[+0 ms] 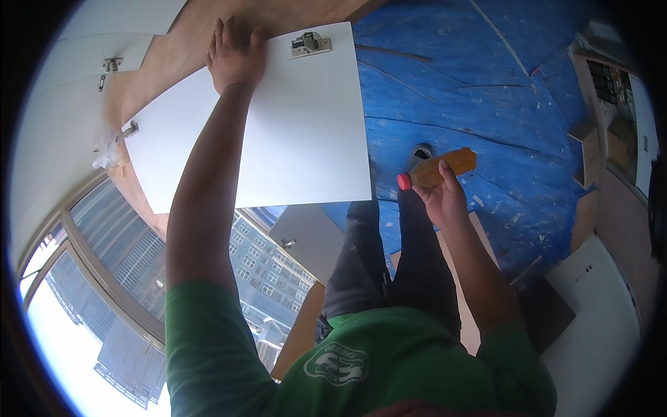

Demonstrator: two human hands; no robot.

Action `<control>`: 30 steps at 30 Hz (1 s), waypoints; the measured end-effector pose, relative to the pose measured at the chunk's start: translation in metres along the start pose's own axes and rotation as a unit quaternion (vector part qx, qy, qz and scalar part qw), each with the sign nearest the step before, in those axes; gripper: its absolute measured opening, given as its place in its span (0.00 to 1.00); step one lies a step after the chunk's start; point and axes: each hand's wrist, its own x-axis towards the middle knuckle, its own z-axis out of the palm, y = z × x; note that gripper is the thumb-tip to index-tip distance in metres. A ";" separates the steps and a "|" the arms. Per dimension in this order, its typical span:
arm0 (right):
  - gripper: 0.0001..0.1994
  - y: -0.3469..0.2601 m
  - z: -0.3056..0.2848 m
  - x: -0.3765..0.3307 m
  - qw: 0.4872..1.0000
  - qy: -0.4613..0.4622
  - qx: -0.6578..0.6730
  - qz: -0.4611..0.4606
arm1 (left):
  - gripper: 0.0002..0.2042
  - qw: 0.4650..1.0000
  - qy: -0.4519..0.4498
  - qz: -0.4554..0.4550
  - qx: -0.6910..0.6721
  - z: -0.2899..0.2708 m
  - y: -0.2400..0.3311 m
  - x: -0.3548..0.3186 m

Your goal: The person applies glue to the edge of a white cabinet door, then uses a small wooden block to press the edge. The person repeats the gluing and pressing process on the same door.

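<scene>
Blue tarp (pixel 486 90) | left hand (pixel 235 52) on white panel (pixel 292 132) | right hand (pixel 441 198) grips orange bottle (pixel 441 169)

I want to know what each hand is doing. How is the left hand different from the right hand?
The left hand lies flat and open on the white panel; the right hand is curled around an orange bottle with a red cap. The left arm reaches far out; the right stays nearer the body. Both are bare.

Smooth matt white panel (pixel 292 132), metal hinge (pixel 310 44), crinkled blue tarpaulin (pixel 472 90)
</scene>
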 end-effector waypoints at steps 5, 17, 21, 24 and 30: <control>0.20 0.002 0.048 0.048 0.998 -0.035 -0.052 -0.032 | 0.36 1.000 0.013 0.023 -0.007 0.008 -0.001 0.003; 0.21 0.005 0.020 -0.009 0.957 0.033 -0.265 0.110 | 0.34 0.999 -0.048 -0.007 -0.012 -0.012 0.007 0.000; 0.25 -0.024 0.033 -0.040 0.969 0.146 -0.177 0.088 | 0.34 0.998 -0.057 -0.016 -0.026 -0.018 0.007 -0.001; 0.30 -0.055 0.061 -0.045 0.950 0.204 -0.230 0.061 | 0.34 0.997 -0.065 -0.018 -0.035 -0.022 0.007 0.001; 0.35 -0.155 0.164 -0.028 0.949 0.085 -0.300 -0.040 | 0.33 0.996 -0.070 -0.023 -0.053 -0.028 0.009 0.002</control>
